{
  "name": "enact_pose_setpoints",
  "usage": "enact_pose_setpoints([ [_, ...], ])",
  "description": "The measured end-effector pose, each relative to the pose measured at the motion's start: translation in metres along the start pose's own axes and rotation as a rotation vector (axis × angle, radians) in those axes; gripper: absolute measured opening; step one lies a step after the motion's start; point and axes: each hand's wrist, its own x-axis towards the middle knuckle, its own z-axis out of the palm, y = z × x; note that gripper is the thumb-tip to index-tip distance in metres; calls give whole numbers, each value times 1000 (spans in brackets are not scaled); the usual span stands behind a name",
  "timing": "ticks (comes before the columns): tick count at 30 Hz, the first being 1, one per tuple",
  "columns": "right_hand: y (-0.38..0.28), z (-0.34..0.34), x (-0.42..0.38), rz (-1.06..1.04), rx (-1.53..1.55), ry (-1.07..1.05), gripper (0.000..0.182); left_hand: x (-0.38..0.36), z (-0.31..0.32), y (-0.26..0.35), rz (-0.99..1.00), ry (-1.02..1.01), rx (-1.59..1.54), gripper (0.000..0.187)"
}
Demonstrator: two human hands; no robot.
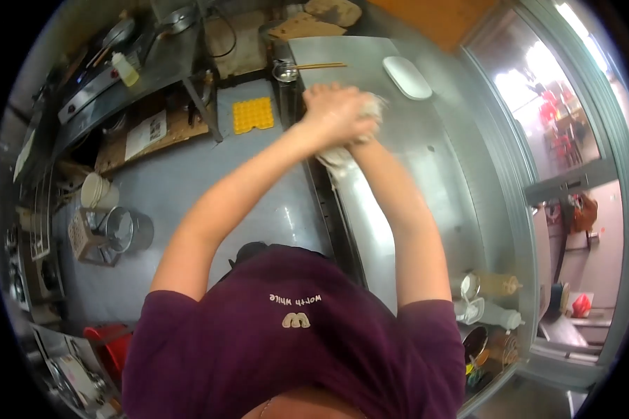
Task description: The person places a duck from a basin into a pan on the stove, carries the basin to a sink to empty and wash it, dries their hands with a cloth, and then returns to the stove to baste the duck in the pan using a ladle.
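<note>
My hands meet and overlap above the near left edge of the metal counter (381, 202). On top lies my left hand (334, 115), its fingers curled closed against a crumpled whitish cloth (373, 112). Another soft whitish part (336, 159) hangs below the hands, by the counter edge; whether it belongs to the same piece is unclear. My right hand (360, 137) is mostly covered by the left one, and its fingers cannot be made out. Beyond the hands, chopsticks (321, 65) rest across a small metal container (284, 71). A white oblong plate (407, 77) lies farther right.
A yellow egg tray (253, 115) is on the left, past the counter edge. Farther left are a metal pot (128, 230), a white bucket (99, 190) and a stove bench with a squeeze bottle (125, 69). Bottles (500, 315) stand at the lower right beside a window frame.
</note>
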Motion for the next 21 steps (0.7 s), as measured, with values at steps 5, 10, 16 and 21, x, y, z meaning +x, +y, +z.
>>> enact_pose_setpoints([
  [5, -32, 36, -12, -381, -211, -133, 24, 22, 0, 12, -77, -610, -232, 38],
  [10, -42, -9, -43, -593, -175, 50, 20, 23, 2, 76, 172, -987, -426, 35],
  [16, -7, 12, -51, -310, -83, 102, 12, -13, -17, 94, 342, -565, -445, 34],
  [21, -14, 12, -62, -303, -76, 47, 14, -38, -33, 84, 428, -473, -379, 29],
])
